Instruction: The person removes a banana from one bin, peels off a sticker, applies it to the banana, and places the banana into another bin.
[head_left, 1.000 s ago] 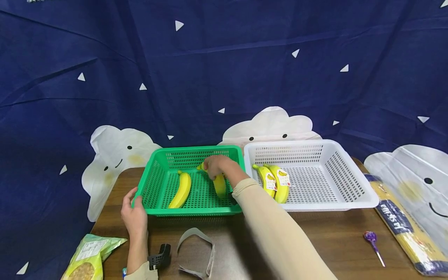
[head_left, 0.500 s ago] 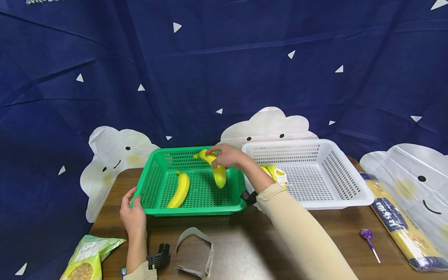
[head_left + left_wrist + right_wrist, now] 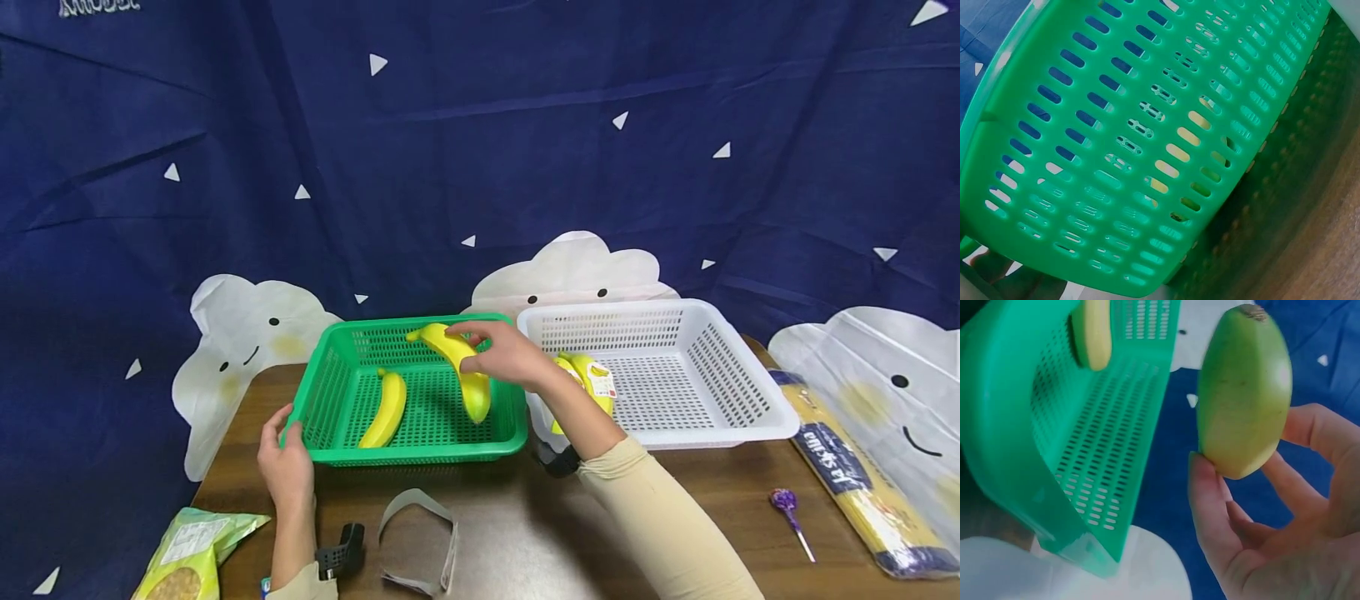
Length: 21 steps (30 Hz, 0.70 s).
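The right hand (image 3: 508, 354) holds a banana (image 3: 459, 367) above the green basket (image 3: 330, 379), its fingers (image 3: 1210, 512) curled round the fruit from behind and pinching it about the middle; the stem end points left and up, the blunt end down. A second banana (image 3: 386, 408) lies flat inside the green basket, left of the held one. The left hand (image 3: 285, 462) grips the basket's near left corner, thumb over the rim. Just right of it stands a white basket (image 3: 750, 392) with two labelled bananas (image 3: 592, 379) at its left side. On the desk (image 3: 675, 508) lie a snack bag (image 3: 195, 554), a lollipop (image 3: 791, 508) and a long packet (image 3: 855, 483).
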Available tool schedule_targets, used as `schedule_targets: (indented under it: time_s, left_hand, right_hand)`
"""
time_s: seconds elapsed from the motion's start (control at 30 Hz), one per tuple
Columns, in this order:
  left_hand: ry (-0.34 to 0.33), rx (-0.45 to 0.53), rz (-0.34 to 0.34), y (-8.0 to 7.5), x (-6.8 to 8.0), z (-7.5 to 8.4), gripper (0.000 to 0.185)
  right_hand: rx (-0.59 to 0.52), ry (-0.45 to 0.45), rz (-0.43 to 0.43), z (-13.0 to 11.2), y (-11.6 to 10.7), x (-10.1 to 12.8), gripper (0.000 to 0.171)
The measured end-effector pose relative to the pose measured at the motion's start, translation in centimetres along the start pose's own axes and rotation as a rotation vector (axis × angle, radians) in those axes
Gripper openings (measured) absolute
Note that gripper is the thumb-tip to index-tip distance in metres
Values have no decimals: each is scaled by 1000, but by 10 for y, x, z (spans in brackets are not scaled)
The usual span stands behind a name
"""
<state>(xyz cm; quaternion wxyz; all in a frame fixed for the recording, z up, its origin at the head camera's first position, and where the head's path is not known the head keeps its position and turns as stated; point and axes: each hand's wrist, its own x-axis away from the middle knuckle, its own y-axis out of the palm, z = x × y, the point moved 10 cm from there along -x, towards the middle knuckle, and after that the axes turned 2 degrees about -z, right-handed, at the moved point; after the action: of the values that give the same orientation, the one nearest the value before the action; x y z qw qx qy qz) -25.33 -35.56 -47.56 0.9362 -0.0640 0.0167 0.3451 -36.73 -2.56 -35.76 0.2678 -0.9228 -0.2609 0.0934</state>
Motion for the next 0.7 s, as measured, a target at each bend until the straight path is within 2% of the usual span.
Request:
schedule_targets:
  time_s: [0.27,0.47,0.7]
  left_hand:
    - [-2,25,10,0,1,-2,35]
    - [4,31,13,-1,0,0,35]
    - [14,26,22,-1,0,-2,34]
  right_hand:
    - [0,-17,7,-6,-1,36,54]
    - [79,-47,20,-8,-1,68,54]
    - [179,-109,9,-10,10,110,58]
